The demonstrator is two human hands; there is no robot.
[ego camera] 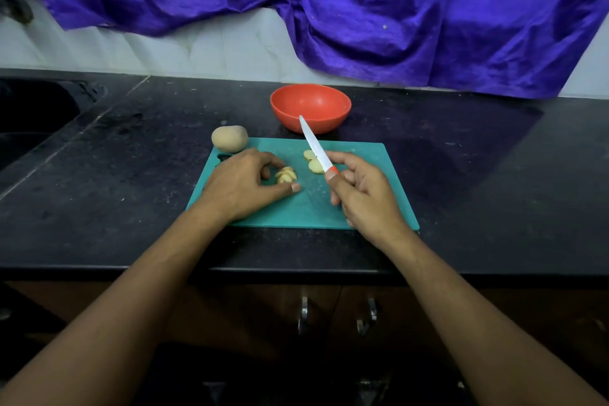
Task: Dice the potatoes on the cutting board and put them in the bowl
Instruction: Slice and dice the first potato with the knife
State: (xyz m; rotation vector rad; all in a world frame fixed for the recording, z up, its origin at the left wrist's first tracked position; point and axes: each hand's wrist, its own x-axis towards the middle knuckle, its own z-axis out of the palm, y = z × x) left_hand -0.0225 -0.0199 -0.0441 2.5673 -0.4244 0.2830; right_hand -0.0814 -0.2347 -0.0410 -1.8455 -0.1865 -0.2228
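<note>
whole potato (229, 138) at board (362, 181) corner, purple cloth (362, 10) behind

The light is coming in dim and uneven, falling from above and ahead. The purple cloth (379, 10) is catching a glossy sheen along its folds, and the black table (131, 201) is mirroring that purple as a hazy tint on its right side. The knife (314, 147) is gleaming white along its blade, and the potato slices (286, 175) are standing out pale against the cutting board (362, 208), where faint soft shadows are lying under the left hand (244, 181) and the right hand (365, 194). Below the table's front edge everything is sinking into near-black, with only the cabinet handles (304, 313) glinting. The wide lens is bowing the table's edges and stretching the forearms (115, 323), which are looking soft at the bottom corners.
</note>
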